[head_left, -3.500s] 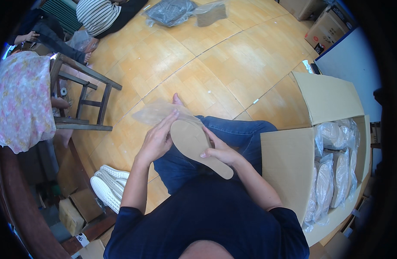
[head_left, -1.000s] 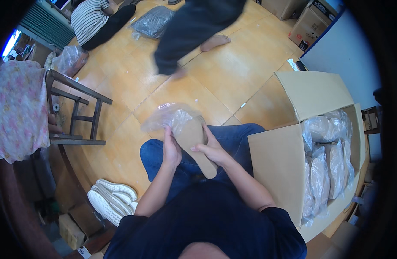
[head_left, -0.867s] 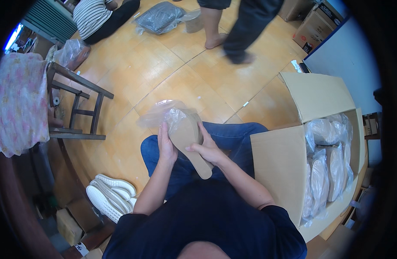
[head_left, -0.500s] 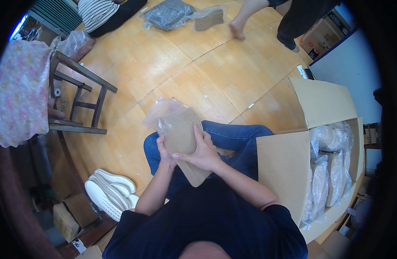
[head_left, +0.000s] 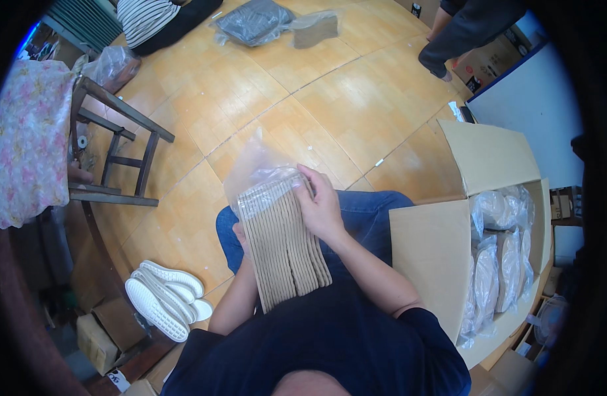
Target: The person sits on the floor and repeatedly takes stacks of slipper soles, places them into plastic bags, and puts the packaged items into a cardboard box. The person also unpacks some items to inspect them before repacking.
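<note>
A stack of tan shoe insoles [head_left: 281, 245] stands on edge over my lap, its top end inside a clear plastic bag [head_left: 258, 165]. My right hand [head_left: 321, 204] grips the stack's upper right side, fingers curled over the bag's mouth. My left hand [head_left: 239, 235] is mostly hidden behind the stack's left side and holds it from beneath. I sit in blue jeans and a dark shirt.
An open cardboard box [head_left: 462, 204] at my right holds several bagged insole bundles [head_left: 495, 270]. White shoe soles [head_left: 163, 297] lie on the wooden floor at my left, by a wooden chair [head_left: 112, 155]. A standing person [head_left: 472, 30] and bagged dark items [head_left: 260, 20] are farther off.
The stack has turned edge-on toward me and the bag has slid over its top end. A person who walked across the floor is now at the far right.
</note>
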